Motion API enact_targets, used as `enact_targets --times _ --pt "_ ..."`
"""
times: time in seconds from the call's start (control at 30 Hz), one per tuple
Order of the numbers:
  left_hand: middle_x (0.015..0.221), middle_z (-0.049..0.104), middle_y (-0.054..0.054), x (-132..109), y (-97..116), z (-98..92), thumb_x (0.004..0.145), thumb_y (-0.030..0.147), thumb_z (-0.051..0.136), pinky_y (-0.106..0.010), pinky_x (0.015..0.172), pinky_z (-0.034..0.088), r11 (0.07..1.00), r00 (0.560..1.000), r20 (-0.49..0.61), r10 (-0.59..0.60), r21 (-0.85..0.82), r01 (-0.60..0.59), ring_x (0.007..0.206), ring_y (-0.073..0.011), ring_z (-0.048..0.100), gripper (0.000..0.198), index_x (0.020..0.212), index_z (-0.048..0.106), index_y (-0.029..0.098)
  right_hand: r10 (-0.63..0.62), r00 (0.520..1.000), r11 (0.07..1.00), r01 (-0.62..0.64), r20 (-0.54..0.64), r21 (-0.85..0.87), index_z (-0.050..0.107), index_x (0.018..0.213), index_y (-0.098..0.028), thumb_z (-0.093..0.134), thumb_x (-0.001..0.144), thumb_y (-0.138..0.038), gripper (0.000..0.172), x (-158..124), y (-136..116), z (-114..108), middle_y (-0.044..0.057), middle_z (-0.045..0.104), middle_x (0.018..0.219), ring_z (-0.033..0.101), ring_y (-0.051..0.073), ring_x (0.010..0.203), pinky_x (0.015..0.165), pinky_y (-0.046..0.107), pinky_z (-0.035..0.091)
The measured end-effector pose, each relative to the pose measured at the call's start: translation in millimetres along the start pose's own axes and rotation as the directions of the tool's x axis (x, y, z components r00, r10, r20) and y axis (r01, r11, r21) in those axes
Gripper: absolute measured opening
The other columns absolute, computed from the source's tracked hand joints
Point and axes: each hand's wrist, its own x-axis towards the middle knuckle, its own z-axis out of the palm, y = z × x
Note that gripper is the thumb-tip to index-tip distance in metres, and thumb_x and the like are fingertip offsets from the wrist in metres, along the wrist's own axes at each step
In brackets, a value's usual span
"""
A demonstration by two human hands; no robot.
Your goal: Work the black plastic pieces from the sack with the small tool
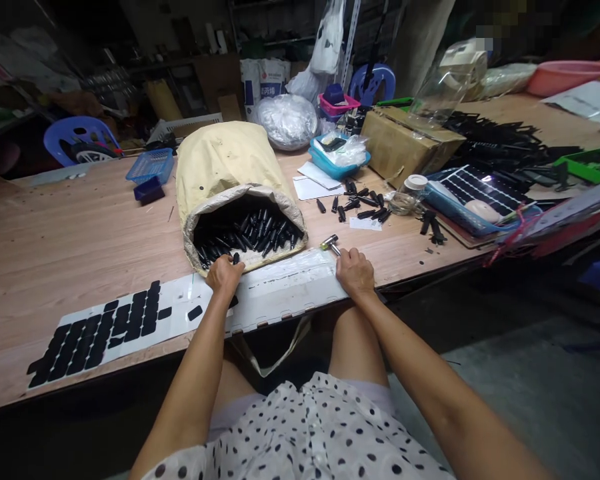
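My left hand (225, 275) is closed at the mouth of a yellow sack (225, 167) lying on its side, full of small black parts (253, 233). One black part (236, 257) sticks out from its fingers. My right hand (354, 272) is closed at the right end of a long white backing sheet (285, 287) near the table's front edge. A small metal and yellow piece (330, 244) lies just beyond its fingers; whether the hand touches it I cannot tell. Black stickers (100, 333) cover the sheet's left part.
Loose black parts (360, 203) lie right of the sack. Behind them are a blue tray (337, 160), a cardboard box (405, 143), a small jar (413, 190) and black strips (500, 143). A blue basket (151, 165) stands at the left on the wooden table (70, 233).
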Motion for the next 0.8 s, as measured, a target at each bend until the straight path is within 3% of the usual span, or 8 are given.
enact_targets --times 0.07,0.13,0.2,0.27,0.33,0.43,0.67,0.8 --pt "0.09 0.076 -0.005 -8 -8 -0.7 0.076 0.033 0.069 -0.034 0.073 0.052 0.987 0.994 0.035 0.104 -0.126 -0.098 0.091 -0.0278 0.071 0.026 0.1 0.075 0.026 0.001 1.0 1.0 -0.001 -0.005 0.001 0.064 0.108 -0.016 0.039 0.099 -0.024 0.028 0 -1 0 0.013 0.06 0.098 0.051 0.024 0.087 0.07 0.031 0.031" --pt "0.085 0.074 -0.001 -22 -10 2.9 0.079 0.032 0.064 -0.029 0.067 0.051 0.916 0.939 0.093 0.33 -0.273 -0.295 0.075 -0.0192 0.067 0.03 0.106 0.075 0.025 0.003 1.0 1.0 -0.003 -0.004 0.0 0.065 0.108 -0.016 0.039 0.1 -0.024 0.028 0 -1 -1 0.013 0.06 0.099 0.052 0.024 0.087 0.069 0.031 0.031" --pt "0.088 0.073 0.0 -39 -7 11.2 0.082 0.031 0.061 -0.026 0.066 0.05 0.791 0.81 0.137 0.57 -0.357 -0.496 0.067 -0.0141 0.062 0.033 0.112 0.074 0.026 0.003 1.0 1.0 -0.003 0.003 -0.002 0.064 0.109 -0.016 0.04 0.1 -0.025 0.028 0 -1 -1 0.013 0.06 0.099 0.052 0.023 0.087 0.069 0.031 0.031" --pt "0.096 0.073 0.001 -54 2 21.7 0.083 0.029 0.062 -0.026 0.071 0.05 0.696 0.684 0.178 0.708 -0.342 -0.631 0.07 -0.0134 0.062 0.032 0.113 0.074 0.028 0.002 1.0 1.0 -0.002 0.014 -0.005 0.064 0.109 -0.015 0.04 0.101 -0.026 0.028 0 -1 -3 0.013 0.06 0.1 0.053 0.023 0.088 0.068 0.03 0.031" --pt "0.102 0.072 0.001 -63 11 31.3 0.083 0.025 0.061 -0.026 0.076 0.051 0.664 0.626 0.223 0.747 -0.281 -0.693 0.078 -0.0149 0.064 0.031 0.111 0.074 0.03 0.005 1.0 1.0 -0.005 0.024 -0.005 0.064 0.11 -0.015 0.04 0.101 -0.026 0.028 0 -2 -5 0.013 0.061 0.1 0.053 0.023 0.088 0.068 0.03 0.031" --pt "0.109 0.07 0.0 -68 20 40.9 0.084 0.023 0.06 -0.028 0.08 0.051 0.69 0.641 0.257 0.723 -0.228 -0.687 0.084 -0.0163 0.065 0.033 0.113 0.073 0.031 0.011 0.999 1.0 -0.011 0.042 0.012 0.065 0.111 -0.015 0.039 0.101 -0.025 0.03 -1 -3 -9 0.015 0.061 0.102 0.054 0.024 0.09 0.07 0.031 0.033" --pt "0.101 0.068 -0.004 -74 33 57.0 0.086 0.028 0.067 -0.035 0.09 0.048 0.789 0.777 0.159 0.61 -0.217 -0.575 0.103 -0.0237 0.062 0.019 0.102 0.076 0.027 0.069 0.989 0.983 -0.09 0.132 0.16 0.07 0.113 -0.018 0.046 0.097 -0.024 0.03 5 4 -17 0.014 0.065 0.104 0.059 0.025 0.096 0.075 0.032 0.041" --pt "0.102 0.069 -0.004 -77 42 62.3 0.084 0.025 0.069 -0.039 0.094 0.044 0.818 0.81 0.164 0.563 -0.248 -0.518 0.107 -0.0253 0.059 0.016 0.099 0.076 0.027 0.037 0.999 0.924 -0.048 0.036 0.379 0.072 0.116 -0.022 0.047 0.095 -0.025 0.032 -7 16 -16 0.011 0.069 0.102 0.062 0.025 0.096 0.08 0.032 0.048"
